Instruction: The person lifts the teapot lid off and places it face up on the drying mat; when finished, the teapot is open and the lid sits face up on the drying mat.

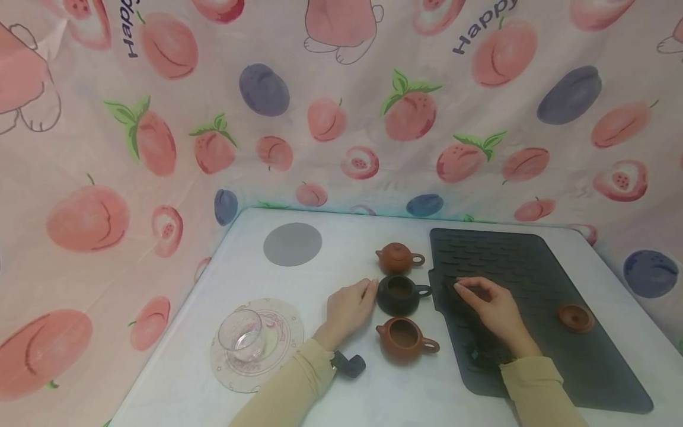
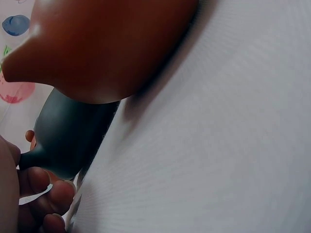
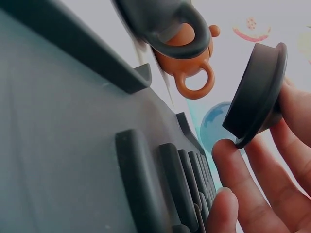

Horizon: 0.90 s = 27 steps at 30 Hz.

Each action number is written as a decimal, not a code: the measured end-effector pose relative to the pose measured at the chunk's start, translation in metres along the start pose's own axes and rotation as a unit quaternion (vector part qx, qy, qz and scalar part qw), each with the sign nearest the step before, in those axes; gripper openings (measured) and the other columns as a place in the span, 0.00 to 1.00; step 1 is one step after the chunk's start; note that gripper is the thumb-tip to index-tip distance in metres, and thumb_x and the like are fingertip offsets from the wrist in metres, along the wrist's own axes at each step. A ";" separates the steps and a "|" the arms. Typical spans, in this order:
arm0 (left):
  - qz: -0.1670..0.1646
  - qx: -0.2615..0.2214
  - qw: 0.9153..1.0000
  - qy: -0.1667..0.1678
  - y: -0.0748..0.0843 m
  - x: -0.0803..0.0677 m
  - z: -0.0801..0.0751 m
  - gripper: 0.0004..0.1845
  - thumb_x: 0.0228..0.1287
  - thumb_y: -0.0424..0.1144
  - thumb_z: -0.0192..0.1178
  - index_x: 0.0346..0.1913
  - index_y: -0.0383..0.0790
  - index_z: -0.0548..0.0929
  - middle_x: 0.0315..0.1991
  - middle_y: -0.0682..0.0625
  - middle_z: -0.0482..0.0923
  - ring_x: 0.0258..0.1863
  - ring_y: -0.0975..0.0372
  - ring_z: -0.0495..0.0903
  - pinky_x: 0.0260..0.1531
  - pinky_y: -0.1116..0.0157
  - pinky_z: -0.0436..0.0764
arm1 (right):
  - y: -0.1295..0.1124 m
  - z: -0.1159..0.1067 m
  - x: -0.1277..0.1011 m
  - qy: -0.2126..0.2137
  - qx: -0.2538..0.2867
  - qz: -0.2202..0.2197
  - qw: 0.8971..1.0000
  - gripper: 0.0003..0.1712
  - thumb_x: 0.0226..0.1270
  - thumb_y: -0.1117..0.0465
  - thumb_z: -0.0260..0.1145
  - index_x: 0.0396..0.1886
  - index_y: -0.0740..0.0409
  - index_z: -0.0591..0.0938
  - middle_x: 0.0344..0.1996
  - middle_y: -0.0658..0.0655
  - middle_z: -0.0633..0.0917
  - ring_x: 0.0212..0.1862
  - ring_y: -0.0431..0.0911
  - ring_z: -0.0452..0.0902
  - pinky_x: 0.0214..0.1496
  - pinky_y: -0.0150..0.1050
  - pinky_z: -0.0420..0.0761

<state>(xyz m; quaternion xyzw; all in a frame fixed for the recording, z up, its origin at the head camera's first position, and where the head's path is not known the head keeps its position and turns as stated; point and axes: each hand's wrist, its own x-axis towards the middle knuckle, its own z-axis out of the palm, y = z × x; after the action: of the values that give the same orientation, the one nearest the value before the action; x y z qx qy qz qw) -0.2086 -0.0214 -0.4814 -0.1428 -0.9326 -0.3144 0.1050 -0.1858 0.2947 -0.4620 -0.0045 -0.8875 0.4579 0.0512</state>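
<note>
Two hands work around a dark, matte, round clay teapot (image 1: 399, 295) standing lidless near the middle of the white tabletop (image 1: 341, 237). Left hand (image 1: 349, 308) lies flat, its straight fingers touching the pot's spout side. Right hand (image 1: 493, 305) hovers over the ribbed black rubber mat's (image 1: 533, 261) left edge, fingers pinching the pot's dark round lid (image 3: 257, 94). Two brown clay teapots flank the dark one, a lidded one (image 1: 397, 257) behind, an open one (image 1: 405, 339) in front.
</note>
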 end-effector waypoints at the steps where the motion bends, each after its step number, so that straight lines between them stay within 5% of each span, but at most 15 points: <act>1: 0.002 0.001 1.000 0.002 0.000 0.000 0.000 0.23 0.82 0.55 0.44 0.25 0.52 0.69 0.16 0.55 0.64 0.19 0.60 0.69 0.22 0.63 0.65 | 0.000 0.000 0.000 0.000 0.001 0.000 1.000 0.29 0.73 0.37 0.64 0.57 0.56 0.82 0.63 0.62 0.80 0.64 0.63 0.76 0.60 0.62 0.74; 27: 0.006 -0.002 1.000 0.004 0.000 0.000 0.000 0.23 0.82 0.55 0.44 0.25 0.52 0.70 0.15 0.56 0.64 0.19 0.61 0.68 0.21 0.64 0.63 | -0.001 0.000 -0.002 0.004 0.006 0.003 1.000 0.28 0.76 0.40 0.62 0.58 0.58 0.81 0.60 0.61 0.81 0.62 0.58 0.77 0.61 0.61 0.74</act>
<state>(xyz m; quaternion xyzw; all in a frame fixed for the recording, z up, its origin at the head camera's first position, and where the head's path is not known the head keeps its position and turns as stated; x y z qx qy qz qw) -0.2085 -0.0217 -0.4818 -0.1473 -0.9305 -0.3165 0.1106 -0.1837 0.2942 -0.4616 -0.0089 -0.8846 0.4631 0.0538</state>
